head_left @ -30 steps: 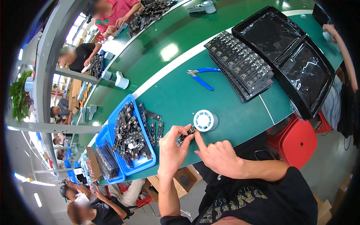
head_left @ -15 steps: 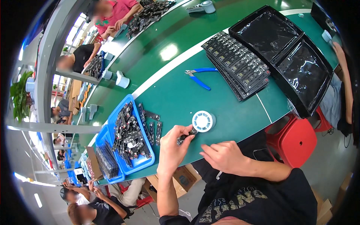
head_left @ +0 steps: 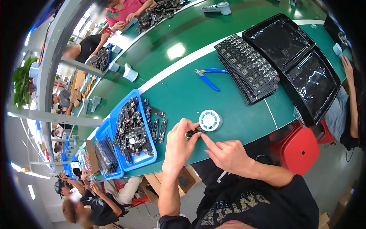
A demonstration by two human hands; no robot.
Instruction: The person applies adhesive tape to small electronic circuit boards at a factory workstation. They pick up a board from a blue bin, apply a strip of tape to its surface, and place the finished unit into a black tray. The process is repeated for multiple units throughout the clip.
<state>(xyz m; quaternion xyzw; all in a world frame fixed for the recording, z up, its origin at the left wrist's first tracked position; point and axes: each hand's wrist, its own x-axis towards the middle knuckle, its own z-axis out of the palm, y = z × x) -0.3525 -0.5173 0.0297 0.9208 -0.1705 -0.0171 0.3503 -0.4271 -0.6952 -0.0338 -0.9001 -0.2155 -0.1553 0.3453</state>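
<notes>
Between the thumb and fingers of my left hand (head_left: 179, 141) is a small dark circuit board (head_left: 194, 132). Its far end meets a white round plastic part (head_left: 211, 120) with spoke-like openings on its face; whether the two are joined I cannot tell. My right hand (head_left: 227, 154) has its index finger stretched to the board's near edge, close to my left thumb, while its other fingers are curled. Nothing shows in my right hand. To the left, a blue tray (head_left: 151, 162) holds a heap of narrow circuit boards (head_left: 131, 133), with several more lying loose by its right side (head_left: 162, 129).
Blue-handled cutters (head_left: 209, 81) lie beyond my hands. A stack of black circuit panels (head_left: 251, 68) and a black plastic-lined tray (head_left: 280, 38) occupy the right. A second blue tray (head_left: 116, 174) holds dark sheets. Red stools (head_left: 301, 149) stand below. Co-workers sit around the green table.
My right hand has come closer to the board, its index finger now extended to it. My left hand keeps its hold. The whole view has shifted slightly.
</notes>
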